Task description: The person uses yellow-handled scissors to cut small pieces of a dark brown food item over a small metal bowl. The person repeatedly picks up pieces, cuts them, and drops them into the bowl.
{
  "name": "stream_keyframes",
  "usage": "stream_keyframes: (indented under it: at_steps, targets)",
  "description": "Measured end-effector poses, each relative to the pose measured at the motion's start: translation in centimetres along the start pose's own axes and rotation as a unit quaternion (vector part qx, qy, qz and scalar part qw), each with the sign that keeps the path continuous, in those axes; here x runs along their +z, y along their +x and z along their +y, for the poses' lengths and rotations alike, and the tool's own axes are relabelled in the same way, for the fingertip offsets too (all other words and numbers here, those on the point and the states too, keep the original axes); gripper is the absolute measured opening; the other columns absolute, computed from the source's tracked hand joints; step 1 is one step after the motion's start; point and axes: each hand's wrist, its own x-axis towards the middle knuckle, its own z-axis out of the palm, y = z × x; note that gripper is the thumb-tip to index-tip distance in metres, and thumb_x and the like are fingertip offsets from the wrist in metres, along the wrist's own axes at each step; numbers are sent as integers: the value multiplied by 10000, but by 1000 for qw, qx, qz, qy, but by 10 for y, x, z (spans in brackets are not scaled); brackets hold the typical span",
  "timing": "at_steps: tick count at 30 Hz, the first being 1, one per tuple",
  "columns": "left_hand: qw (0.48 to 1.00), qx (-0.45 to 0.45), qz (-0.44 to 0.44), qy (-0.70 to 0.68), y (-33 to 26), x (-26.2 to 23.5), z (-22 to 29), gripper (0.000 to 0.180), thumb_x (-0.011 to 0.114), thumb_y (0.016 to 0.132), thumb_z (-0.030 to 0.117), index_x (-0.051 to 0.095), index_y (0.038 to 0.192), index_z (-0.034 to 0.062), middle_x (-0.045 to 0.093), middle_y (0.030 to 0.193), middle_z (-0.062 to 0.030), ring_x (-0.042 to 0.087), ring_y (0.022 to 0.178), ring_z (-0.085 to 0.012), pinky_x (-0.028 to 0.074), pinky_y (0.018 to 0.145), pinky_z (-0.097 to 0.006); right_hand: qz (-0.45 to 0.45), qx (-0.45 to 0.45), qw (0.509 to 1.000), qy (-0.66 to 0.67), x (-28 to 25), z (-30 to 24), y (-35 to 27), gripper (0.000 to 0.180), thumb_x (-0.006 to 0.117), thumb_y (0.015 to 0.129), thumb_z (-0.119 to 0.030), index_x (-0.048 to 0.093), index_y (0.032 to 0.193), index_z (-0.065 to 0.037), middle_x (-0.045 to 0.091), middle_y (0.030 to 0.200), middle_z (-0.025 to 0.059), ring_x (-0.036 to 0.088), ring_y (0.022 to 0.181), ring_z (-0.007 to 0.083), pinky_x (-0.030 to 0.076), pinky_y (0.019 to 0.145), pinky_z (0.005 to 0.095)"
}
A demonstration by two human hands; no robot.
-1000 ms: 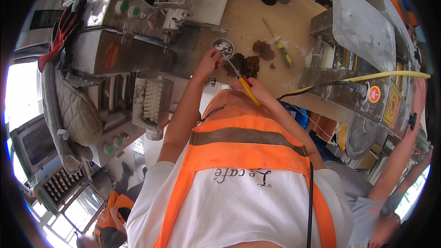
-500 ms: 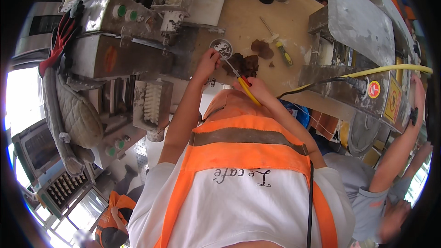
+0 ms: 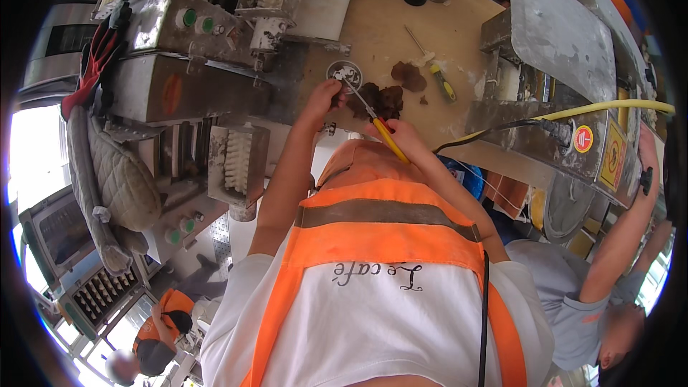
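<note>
My left hand [image 3: 322,102] closes its fingers on the near rim of a small round metal cup [image 3: 360,72], with patchy white and dark material inside. My right hand [image 3: 403,137] is wrapped round the yellow handle of a tool with a long thin metal shaft [image 3: 362,101]. That shaft slants forward and left, its tip at the cup; the exact kind of tool cannot be made out. Between and beyond my hands lies a dark brown crumpled lump [image 3: 385,103]. A flatter brown piece [image 3: 409,76] sits past it, beside a yellow-and-black-handled screwdriver [image 3: 444,84].
Farther off on the tan worktop [image 3: 380,21] lies a thin tool with a pale handle [image 3: 419,44]. Metal machines with green buttons [image 3: 189,16] stand left. On the right, a yellow hose [image 3: 595,109] crosses a machine; a co-worker's arm [image 3: 623,236] reaches there.
The tool in my right hand has turned a little, and its red part no longer shows. My left hand has shifted slightly at the cup. People at both lower sides have moved.
</note>
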Motion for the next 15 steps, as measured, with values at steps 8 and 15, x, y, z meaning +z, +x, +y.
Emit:
stream_keyframes:
  at_steps: [8,15]
  targets:
    - [999,36,7,14,2,2,-2,164,485,886,260,545,817,124,520,688,42,471,611,-50,364,567,-186,-14,-20,1000,19,4,5,2,601,622,739,-571,599,806,26,578,685,111,529,644,188,429,606,312]
    - [998,60,19,-3,1,6,-3,147,483,888,225,535,816,107,519,697,28,471,613,-61,380,579,-195,-49,19,996,72,1,-4,-1,595,610,752,-570,621,820,21,573,664,83,513,628,157,417,585,293]
